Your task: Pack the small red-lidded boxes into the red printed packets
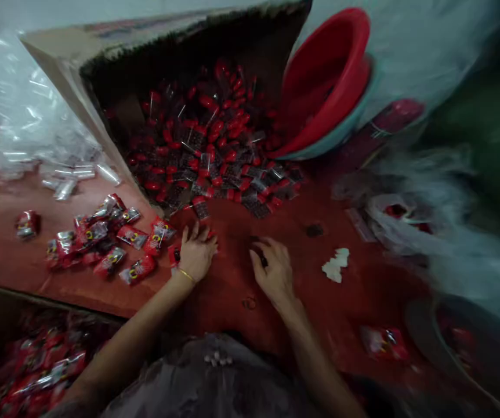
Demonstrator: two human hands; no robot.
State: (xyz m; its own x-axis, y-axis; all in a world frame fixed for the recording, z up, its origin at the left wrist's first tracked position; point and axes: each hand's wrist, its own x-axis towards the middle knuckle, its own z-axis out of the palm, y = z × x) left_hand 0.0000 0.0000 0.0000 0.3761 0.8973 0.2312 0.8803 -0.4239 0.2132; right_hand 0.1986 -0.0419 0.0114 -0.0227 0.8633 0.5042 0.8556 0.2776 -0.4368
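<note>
My left hand (198,254), wearing a thin yellow bracelet, rests palm down on the red tabletop with its fingers spread. A bit of red shows by its fingertips, and a small red piece (174,255) lies beside the thumb side or wrist, partly covered. My right hand (275,270) is curled above the table, thumb towards the fingers; a dark spot shows between them, too blurred to name. Beyond both hands, many small clear pieces with red ends (202,174) spill out of a cardboard box (65,72) tipped on its side. Left of my left hand lies a pile of shiny red packets (97,232).
Clear tubes (65,180) and plastic wrapping lie at the left. Red and pale blue basins (326,81) lean against the box. On the right are a torn white scrap (336,266), plastic bags (433,203) and a dark tub (433,325). Red packets (41,366) fill a lower-left container.
</note>
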